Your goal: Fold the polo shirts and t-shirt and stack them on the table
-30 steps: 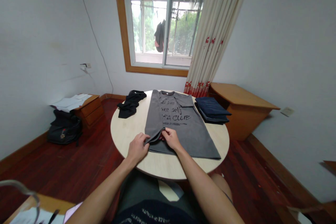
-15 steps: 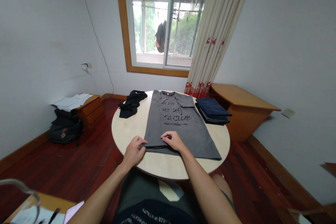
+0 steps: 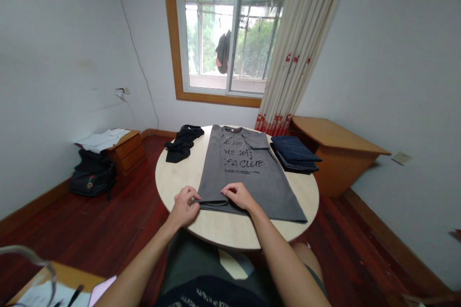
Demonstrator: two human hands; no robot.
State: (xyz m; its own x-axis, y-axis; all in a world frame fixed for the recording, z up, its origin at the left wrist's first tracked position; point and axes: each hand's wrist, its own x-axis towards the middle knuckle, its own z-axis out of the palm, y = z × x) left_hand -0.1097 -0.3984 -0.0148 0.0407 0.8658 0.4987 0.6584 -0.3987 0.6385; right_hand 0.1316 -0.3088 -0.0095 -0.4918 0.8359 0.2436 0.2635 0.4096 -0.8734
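Observation:
A grey T-shirt with black lettering lies on the round table, its collar at the far side and its hem toward me. The shirt's left side is folded inward over the front, partly covering the print. At the near left corner, my left hand pinches the folded edge by the hem. My right hand has its thumb and fingers closed on the inner edge of the folded strip, near the hem. Between the hands the hem layers gap slightly.
A crumpled black garment lies at the table's far left. At the right edge sits a stack of folded dark clothes. A wooden desk stands behind on the right. A black bag rests on the floor at left.
The view has shifted slightly. Both hands stay at the hem, and the folded layer between them now bulges a little more open.

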